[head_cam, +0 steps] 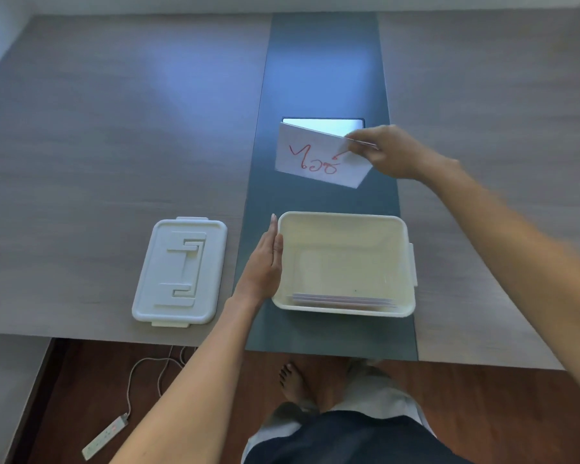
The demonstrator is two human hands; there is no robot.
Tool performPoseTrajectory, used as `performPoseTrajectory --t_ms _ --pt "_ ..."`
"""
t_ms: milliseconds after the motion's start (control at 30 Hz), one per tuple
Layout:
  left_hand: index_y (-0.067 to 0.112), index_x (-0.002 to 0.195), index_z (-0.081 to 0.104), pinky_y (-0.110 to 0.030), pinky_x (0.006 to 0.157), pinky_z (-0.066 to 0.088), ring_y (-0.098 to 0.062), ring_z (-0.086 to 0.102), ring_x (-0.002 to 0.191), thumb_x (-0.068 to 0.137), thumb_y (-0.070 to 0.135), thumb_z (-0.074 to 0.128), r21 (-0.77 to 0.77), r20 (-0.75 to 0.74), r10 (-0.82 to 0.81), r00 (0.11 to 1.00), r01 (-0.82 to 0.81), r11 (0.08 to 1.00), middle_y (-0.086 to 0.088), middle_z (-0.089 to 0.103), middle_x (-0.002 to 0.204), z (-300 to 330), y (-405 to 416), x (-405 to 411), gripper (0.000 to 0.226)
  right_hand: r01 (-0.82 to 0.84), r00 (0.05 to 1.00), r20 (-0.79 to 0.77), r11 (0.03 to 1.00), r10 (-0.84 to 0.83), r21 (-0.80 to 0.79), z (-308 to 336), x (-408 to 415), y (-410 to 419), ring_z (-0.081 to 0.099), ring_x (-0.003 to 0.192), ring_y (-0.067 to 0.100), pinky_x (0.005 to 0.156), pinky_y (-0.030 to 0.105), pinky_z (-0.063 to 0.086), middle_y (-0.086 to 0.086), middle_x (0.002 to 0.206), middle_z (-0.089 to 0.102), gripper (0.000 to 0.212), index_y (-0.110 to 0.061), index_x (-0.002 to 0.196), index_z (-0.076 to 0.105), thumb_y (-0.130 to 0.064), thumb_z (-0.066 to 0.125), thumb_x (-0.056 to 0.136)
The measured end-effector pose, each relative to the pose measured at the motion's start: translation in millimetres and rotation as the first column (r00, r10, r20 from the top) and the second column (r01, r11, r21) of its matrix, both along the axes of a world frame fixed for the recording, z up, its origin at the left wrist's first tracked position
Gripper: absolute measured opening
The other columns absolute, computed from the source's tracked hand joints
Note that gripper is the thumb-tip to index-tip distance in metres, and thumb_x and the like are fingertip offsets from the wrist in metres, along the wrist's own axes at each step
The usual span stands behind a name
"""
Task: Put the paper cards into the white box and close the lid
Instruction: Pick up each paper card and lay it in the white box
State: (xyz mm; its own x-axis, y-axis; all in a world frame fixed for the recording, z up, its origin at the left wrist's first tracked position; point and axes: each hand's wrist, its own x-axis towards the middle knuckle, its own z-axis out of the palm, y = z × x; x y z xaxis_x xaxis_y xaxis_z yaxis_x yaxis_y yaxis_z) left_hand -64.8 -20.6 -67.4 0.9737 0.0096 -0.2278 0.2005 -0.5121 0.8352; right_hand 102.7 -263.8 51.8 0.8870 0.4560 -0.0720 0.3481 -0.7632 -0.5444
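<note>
So the whole thing sits on a big grey wood-grain table [114, 145] with a dark teal strip [322, 78] running down the middle from the far edge to the near edge. The white box [406, 262] is on that strip, close to the table's near edge, lid off and open at the top. A few paper cards [344, 300] are already lying flat in it, tucked against the near wall, and the rest of the floor of the box is bare.

The white lid [180, 272] lies flat on the grey wood just left of the strip, also near the front edge, well apart from the box, with its raised handle pattern facing up.

Left hand [263, 262] is flat with fingers straight and together, pressed edge-on against the box's left wall, not gripping anything. Right hand [387, 152] is out beyond the box, over the strip, with the fingers pinched on the top right corner of a white card with red handwriting [315, 157]. That card is lifted and tilted, and it partly covers a shiny rectangular cutout [332, 123] in the strip.

Down on the brown floor under the near left corner there's a white power strip [104, 438] with its cord.
</note>
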Motion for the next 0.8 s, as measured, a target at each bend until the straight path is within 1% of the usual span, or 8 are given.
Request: performPoseTrajectory --t_ms 133,200,233,333,400,500,667,800 --pt "0.027 0.158 0.015 -0.016 0.108 0.016 0.006 0.021 0.139 0.106 0.042 0.023 -0.009 0.011 0.004 1.0 -0.003 1.0 0.02 0.024 0.156 -1.7 -1.0 0.5 0.055 0.041 0.999 0.008 0.997 -0.041 0.064 21.5 -53.0 -27.7 0.065 0.094 0.024 0.072 0.032 0.05 0.003 0.116 0.071 0.03 -0.015 0.126 0.066 -0.024 0.05 0.103" --pt "0.026 0.158 0.015 -0.016 0.108 0.016 0.004 0.021 0.14 0.106 0.043 0.023 -0.004 0.018 0.003 1.0 -0.003 1.0 0.016 0.023 0.159 -2.8 -0.6 0.6 0.055 0.044 0.999 0.0 0.994 -0.044 0.099 27.5 -78.2 -34.1 0.065 0.096 0.017 0.071 0.018 0.048 -0.004 0.112 0.068 0.03 -0.013 0.127 0.066 -0.022 0.053 0.101" --pt "0.026 0.158 0.016 -0.016 0.108 0.016 0.002 0.021 0.142 0.106 0.042 0.023 -0.001 0.025 0.002 1.0 -0.002 1.0 0.016 0.022 0.16 -3.3 -1.0 0.3 0.055 0.04 0.999 -0.005 0.993 -0.039 0.112 29.4 -91.2 -37.0 0.064 0.097 0.012 0.075 0.014 0.048 -0.008 0.11 0.066 0.03 -0.013 0.127 0.066 -0.022 0.054 0.1" --pt "0.025 0.158 0.017 -0.017 0.112 0.016 -0.001 0.02 0.145 0.107 0.04 0.023 0.004 0.04 -0.004 0.999 0.004 1.0 0.016 0.021 0.16 -3.4 -1.1 0.3 0.054 0.023 0.999 -0.035 0.992 -0.019 0.125 23.9 -122.3 -44.8 0.064 0.102 0.005 0.09 0.019 0.05 -0.012 0.113 0.066 0.031 -0.015 0.126 0.067 -0.024 0.057 0.098" --pt "0.023 0.158 0.017 -0.018 0.112 0.016 -0.003 0.02 0.146 0.107 0.039 0.024 0.009 0.044 -0.001 0.999 0.001 1.0 0.014 0.02 0.161 -3.4 -0.9 0.9 0.054 0.018 0.998 -0.07 0.99 -0.008 0.14 11.9 -138.6 -48.6 0.065 0.103 0.005 0.092 0.019 0.051 -0.011 0.115 0.068 0.03 -0.016 0.125 0.067 -0.022 0.059 0.097" --pt "0.023 0.158 0.015 -0.016 0.109 0.015 -0.006 0.021 0.147 0.107 0.038 0.023 0.019 0.046 -0.003 0.999 0.002 1.0 0.012 0.021 0.161 -4.3 -1.6 1.3 0.054 0.028 0.99 -0.139 0.99 -0.009 0.141 -10.7 -160.5 -50.0 0.064 0.105 0.003 0.09 0.01 0.047 -0.01 0.117 0.069 0.03 -0.02 0.125 0.068 -0.022 0.06 0.096" --pt "0.024 0.158 0.015 -0.02 0.112 0.016 -0.007 0.021 0.147 0.106 0.041 0.022 0.036 0.06 -0.017 0.998 0.014 0.999 0.012 0.02 0.162 -6.8 -0.6 2.3 0.055 0.016 0.971 -0.238 0.996 0.006 0.091 -50.1 -186.8 -42.4 0.064 0.108 0.006 0.097 0.022 0.048 -0.009 0.12 0.07 0.031 -0.019 0.128 0.066 -0.021 0.057 0.099" --pt "0.025 0.158 0.015 -0.019 0.112 0.016 -0.006 0.021 0.147 0.106 0.042 0.022 0.035 0.055 -0.012 0.998 0.011 0.999 0.013 0.021 0.161 -10.2 1.7 2.0 0.055 -0.015 0.944 -0.328 0.999 0.023 0.028 -71.1 -199.0 -35.3 0.061 0.11 0.008 0.099 0.025 0.046 -0.01 0.12 0.066 0.032 -0.019 0.131 0.063 -0.02 0.05 0.102"
